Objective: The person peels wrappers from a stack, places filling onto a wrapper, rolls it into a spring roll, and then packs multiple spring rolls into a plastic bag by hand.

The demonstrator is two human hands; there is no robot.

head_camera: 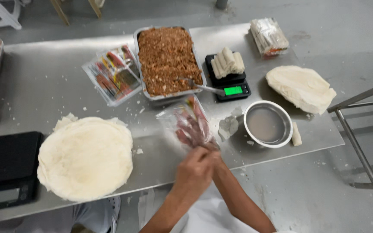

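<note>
Both hands, left hand and right hand, grasp one clear printed plastic bag above the steel table; individual fingers blurred.

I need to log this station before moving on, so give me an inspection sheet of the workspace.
Surface: stainless steel table, strewn with white scraps.
Job's things: clear plastic bag held up by both hands; left hand, right hand, blurred.
Clutter: round stack of pale wrappers; metal tray of brown filling with a spoon; white rolls on a black scale; metal bowl; second black scale; printed bags.
Fingers: closed on the bag's lower end.
Cables: nothing seen.
Surroundings: grey floor; metal frame at right.
</note>
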